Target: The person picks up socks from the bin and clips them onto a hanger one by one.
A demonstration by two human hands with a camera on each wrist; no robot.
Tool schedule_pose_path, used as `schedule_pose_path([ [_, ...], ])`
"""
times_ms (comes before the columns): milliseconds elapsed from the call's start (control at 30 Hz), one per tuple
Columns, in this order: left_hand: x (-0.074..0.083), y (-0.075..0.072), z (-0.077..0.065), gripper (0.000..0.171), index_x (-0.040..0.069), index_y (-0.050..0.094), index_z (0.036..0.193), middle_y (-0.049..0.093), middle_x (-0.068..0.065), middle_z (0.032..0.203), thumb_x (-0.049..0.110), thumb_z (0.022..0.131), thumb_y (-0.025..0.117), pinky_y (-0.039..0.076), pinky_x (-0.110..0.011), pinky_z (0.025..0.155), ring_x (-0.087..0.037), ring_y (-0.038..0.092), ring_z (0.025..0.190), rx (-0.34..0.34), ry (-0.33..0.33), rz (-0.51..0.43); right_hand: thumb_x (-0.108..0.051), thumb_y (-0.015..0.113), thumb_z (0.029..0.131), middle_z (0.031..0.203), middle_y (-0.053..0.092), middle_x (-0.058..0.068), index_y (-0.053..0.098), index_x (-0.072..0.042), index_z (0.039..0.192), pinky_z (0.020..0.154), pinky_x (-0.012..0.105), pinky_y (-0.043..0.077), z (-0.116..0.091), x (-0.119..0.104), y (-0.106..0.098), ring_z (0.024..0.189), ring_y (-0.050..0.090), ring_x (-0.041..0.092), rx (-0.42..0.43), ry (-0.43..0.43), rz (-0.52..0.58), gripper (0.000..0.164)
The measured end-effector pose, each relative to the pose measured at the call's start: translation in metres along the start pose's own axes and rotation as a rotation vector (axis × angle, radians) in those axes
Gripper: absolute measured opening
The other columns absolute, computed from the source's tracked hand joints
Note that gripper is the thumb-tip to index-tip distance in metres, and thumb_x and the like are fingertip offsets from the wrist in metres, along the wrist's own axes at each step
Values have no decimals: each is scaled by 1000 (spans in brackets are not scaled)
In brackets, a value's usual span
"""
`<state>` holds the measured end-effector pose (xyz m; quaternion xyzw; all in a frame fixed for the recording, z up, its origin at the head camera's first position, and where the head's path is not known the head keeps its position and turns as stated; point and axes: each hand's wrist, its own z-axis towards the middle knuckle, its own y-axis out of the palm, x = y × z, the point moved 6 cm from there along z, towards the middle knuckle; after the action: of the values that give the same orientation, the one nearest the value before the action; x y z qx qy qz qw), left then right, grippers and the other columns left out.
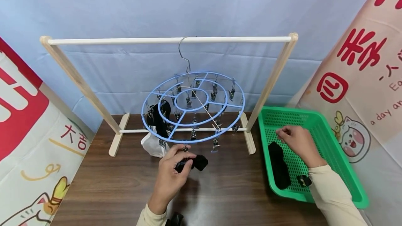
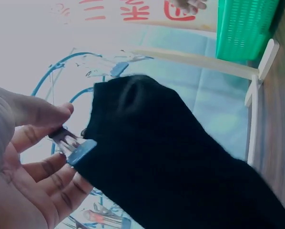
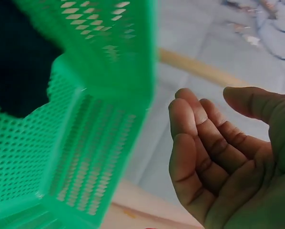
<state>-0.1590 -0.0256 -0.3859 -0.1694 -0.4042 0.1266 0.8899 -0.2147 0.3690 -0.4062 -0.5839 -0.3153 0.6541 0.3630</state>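
My left hand [image 1: 172,173] is at the front edge of a round blue clip hanger [image 1: 193,140]. In the left wrist view its thumb and fingers pinch a metal clip [image 2: 73,145], whose jaws are on the cuff corner of a black sock [image 2: 180,162]. The sock hangs away from the palm, and its far end runs out of that view. Over the green basket [image 1: 317,114] is my right hand [image 1: 298,142], fingers loosely curled with nothing in them. Another black sock [image 1: 279,166] lies in the basket beneath it.
The hanger hooks onto the white bar [image 1: 125,40] of a wooden rack [image 1: 271,79]. Several metal clips dangle from its rings. At its left side hang a black item [image 1: 161,118] and a white item [image 1: 154,145]. Printed cloths stand at both sides of the wooden table [image 1: 125,184].
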Motion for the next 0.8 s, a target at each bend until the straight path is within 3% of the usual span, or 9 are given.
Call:
schedule_pose_path([
  [100, 0, 0, 0, 22, 13, 74, 102, 63, -4, 115, 3, 83, 71, 51, -33, 81, -22, 60, 105, -27, -34, 35, -24, 54, 100, 63, 56, 0, 70, -1, 99, 43, 32, 31, 6, 13, 9, 46, 37, 16, -27, 15, -40, 28],
  [233, 1, -1, -1, 30, 15, 71, 112, 62, -4, 112, 6, 83, 71, 52, -29, 68, -16, 61, 87, -47, -31, 102, -17, 58, 96, 66, 60, 4, 70, 2, 98, 46, 33, 35, 14, 26, 23, 49, 43, 17, -80, 42, -113, 23],
  [367, 2, -1, 0, 38, 13, 67, 120, 66, -1, 99, 6, 84, 72, 52, -22, 62, -8, 61, 74, -79, -38, 111, -17, 61, 94, 78, 66, 12, 70, 3, 97, 50, 36, 41, 20, 38, 41, 57, 53, 19, -205, 99, -158, 22],
  [500, 3, 0, 2, 42, 9, 62, 125, 65, 7, 81, 4, 84, 72, 50, -17, 56, 0, 58, 65, -113, -67, 102, -22, 60, 95, 75, 61, 11, 67, 5, 94, 53, 36, 41, 20, 50, 60, 60, 52, 20, -342, 179, -178, 28],
  [633, 4, 3, 5, 45, 3, 55, 129, 65, 11, 78, 6, 86, 70, 48, -18, 54, 3, 56, 60, -154, -137, 77, -22, 57, 95, 65, 51, 8, 59, 1, 79, 54, 35, 40, 14, 57, 74, 57, 47, 21, -444, 241, -237, 27],
  [800, 3, 10, 4, 57, 2, 43, 140, 68, 11, 81, 7, 89, 68, 50, -22, 55, -1, 60, 64, -214, -270, -51, -16, 53, 94, 66, 49, 8, 54, -3, 75, 56, 35, 42, 8, 59, 84, 59, 48, 21, -543, 275, -237, 23],
])
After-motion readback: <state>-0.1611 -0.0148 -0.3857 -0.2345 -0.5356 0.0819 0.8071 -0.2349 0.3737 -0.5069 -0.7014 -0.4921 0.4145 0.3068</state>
